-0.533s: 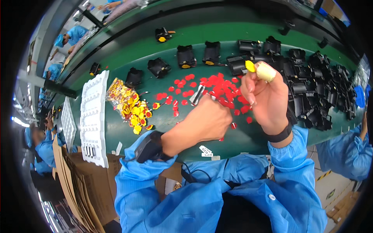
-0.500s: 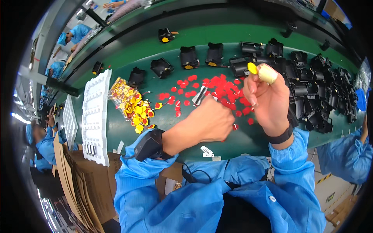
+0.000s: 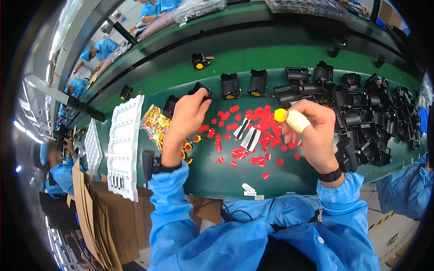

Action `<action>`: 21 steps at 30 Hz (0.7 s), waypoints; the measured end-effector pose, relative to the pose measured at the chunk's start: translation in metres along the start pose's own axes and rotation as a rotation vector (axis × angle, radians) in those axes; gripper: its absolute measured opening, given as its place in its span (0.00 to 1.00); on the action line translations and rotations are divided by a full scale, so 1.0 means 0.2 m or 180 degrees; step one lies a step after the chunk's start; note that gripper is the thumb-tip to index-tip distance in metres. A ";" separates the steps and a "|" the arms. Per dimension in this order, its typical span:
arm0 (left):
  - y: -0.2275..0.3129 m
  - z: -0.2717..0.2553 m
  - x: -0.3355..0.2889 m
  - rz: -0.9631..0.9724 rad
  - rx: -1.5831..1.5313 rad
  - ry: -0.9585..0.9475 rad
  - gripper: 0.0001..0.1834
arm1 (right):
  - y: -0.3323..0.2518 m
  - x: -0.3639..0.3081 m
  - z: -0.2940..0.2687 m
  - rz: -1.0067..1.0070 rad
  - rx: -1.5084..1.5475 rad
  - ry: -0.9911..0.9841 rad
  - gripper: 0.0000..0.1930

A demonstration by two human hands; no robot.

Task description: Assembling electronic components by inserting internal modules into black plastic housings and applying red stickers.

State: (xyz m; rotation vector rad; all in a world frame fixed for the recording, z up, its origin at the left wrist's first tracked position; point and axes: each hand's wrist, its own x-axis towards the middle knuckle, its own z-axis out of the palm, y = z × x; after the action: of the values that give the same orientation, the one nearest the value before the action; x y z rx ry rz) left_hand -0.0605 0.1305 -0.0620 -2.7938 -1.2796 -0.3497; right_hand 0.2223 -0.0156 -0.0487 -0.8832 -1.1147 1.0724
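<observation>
My left hand (image 3: pixel 189 110) reaches to the far left, its fingers closed on the edge of a black plastic housing (image 3: pixel 199 89), mostly hidden behind them. My right hand (image 3: pixel 317 133) is raised over the right side of the table, pinching a small yellow disc (image 3: pixel 280 114) at its fingertips. A pale yellow cover (image 3: pixel 298 121) wraps one of its digits. Between the hands many red discs (image 3: pixel 264 122) lie scattered, with two black-and-white strips (image 3: pixel 251 139) among them. Beside my left forearm is a clear bag (image 3: pixel 155 121) with yellow-and-red pieces, some spilled out.
A heap of black housings (image 3: pixel 357 108) fills the right; two more housings (image 3: pixel 230 86) stand at the far middle. A white moulded tray (image 3: pixel 124 149) lies at the left, above cardboard (image 3: pixel 117 217). White labels (image 3: pixel 248 189) lie at the near edge. Co-workers sit beyond the left end.
My left hand has left the red discs and moved far left onto a black housing, uncovering the strips. My right hand keeps the yellow disc, now held lower. The whole view has shifted slightly.
</observation>
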 end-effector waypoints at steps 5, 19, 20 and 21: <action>0.37 -0.15 -0.11 -0.1043 -0.4847 -0.0295 0.08 | -0.03 -0.01 0.03 -0.0339 -0.0403 -0.0749 0.06; 0.48 -0.05 -0.17 -0.0206 -0.4238 -0.0704 0.16 | 0.04 0.03 0.06 -0.0709 -0.1823 -0.1274 0.06; 0.49 -0.05 -0.17 -0.0216 -0.4262 -0.0702 0.16 | 0.04 0.03 0.06 -0.0911 -0.1895 -0.1203 0.06; 0.49 -0.06 -0.17 -0.0158 -0.4097 -0.0691 0.16 | 0.04 0.02 0.07 -0.0902 -0.1903 -0.1209 0.06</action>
State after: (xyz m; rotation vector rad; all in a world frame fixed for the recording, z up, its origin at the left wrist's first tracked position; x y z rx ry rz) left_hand -0.0115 0.0389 -0.0525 -3.8650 -1.4971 -1.3005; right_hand 0.2082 -0.0083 -0.0523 -0.9593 -1.8777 0.6862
